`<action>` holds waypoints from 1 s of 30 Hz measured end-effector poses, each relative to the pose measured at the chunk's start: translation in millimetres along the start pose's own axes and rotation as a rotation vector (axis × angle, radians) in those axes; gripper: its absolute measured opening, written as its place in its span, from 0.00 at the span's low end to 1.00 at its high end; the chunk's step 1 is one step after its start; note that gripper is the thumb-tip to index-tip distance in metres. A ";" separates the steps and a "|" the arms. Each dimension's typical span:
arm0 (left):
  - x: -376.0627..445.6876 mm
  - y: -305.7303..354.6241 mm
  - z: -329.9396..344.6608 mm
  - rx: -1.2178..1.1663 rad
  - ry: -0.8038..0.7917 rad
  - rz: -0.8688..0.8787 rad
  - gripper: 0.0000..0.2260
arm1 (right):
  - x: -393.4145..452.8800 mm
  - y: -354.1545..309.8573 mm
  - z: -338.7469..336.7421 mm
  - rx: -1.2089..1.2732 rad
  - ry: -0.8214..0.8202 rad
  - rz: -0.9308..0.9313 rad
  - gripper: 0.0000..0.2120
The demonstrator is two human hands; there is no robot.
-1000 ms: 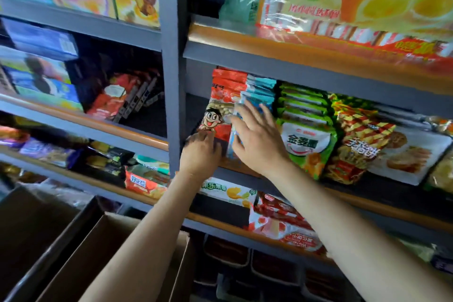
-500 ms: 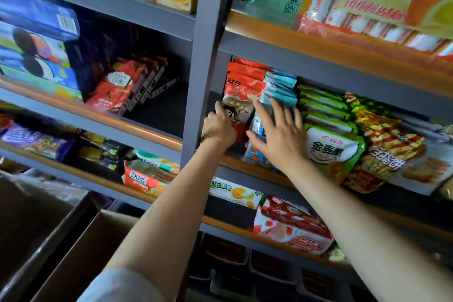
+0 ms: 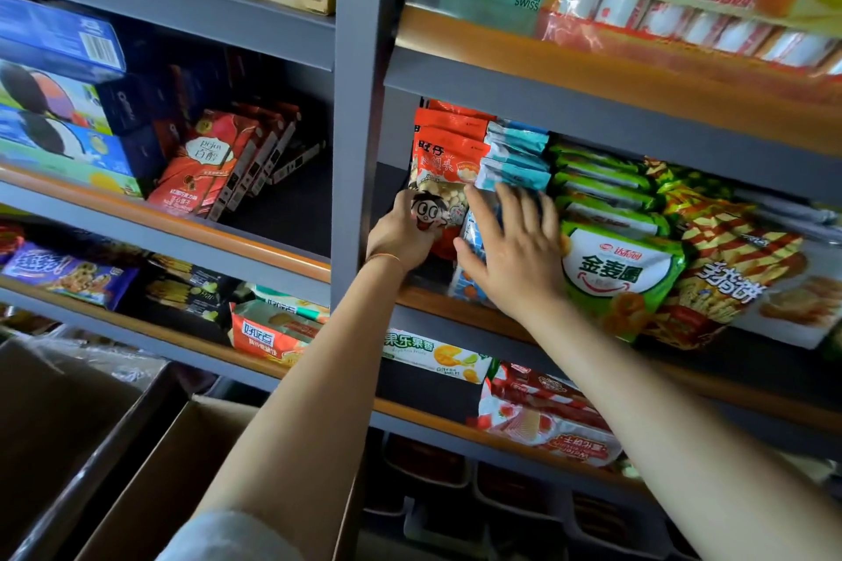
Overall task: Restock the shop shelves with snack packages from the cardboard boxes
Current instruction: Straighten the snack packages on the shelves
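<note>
Left hand point(image 3: 401, 237) grips the red cartoon-face snack pouch point(image 3: 439, 200) beside the grey shelf post point(image 3: 357, 141); right hand point(image 3: 510, 251), fingers spread flat, braces the blue packets point(image 3: 515, 159), which may topple forward if released.

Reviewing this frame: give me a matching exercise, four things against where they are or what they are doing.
Things:
1. left hand
2. right hand
3. green snack bag
4. cardboard box

States:
A. lying flat, fingers straight, on the blue packages
B. open, low in the view, below the shelves
C. on the shelf, just right of the right hand
D. holding the red cartoon-face package

Pairs: 1-D, 2-A, 3-C, 4-B
</note>
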State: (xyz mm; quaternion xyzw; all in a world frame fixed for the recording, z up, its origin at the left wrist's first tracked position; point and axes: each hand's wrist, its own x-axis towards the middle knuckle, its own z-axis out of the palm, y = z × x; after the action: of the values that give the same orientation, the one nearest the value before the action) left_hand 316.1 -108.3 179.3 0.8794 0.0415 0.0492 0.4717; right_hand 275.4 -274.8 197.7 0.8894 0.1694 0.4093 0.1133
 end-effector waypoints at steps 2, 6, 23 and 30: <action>2.8 -0.1 -0.5 -0.097 -0.002 -0.049 0.25 | 0.2 -0.6 1.0 0.000 0.011 0.006 0.28; 7.0 3.5 -1.3 -0.107 0.010 -0.101 0.18 | 0.1 -1.0 3.7 -0.013 0.011 0.011 0.28; 13.5 6.2 0.3 -0.245 0.009 -0.060 0.17 | -0.3 -0.5 12.7 0.031 0.111 0.017 0.26; 11.4 11.8 6.9 0.102 0.213 0.053 0.27 | -0.5 -1.2 13.6 0.031 0.109 0.025 0.25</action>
State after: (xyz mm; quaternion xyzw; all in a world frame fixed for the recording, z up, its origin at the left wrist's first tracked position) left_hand 328.6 -119.2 185.9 0.8928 0.0708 0.1526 0.4178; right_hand 285.3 -274.7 188.2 0.8694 0.1704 0.4559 0.0849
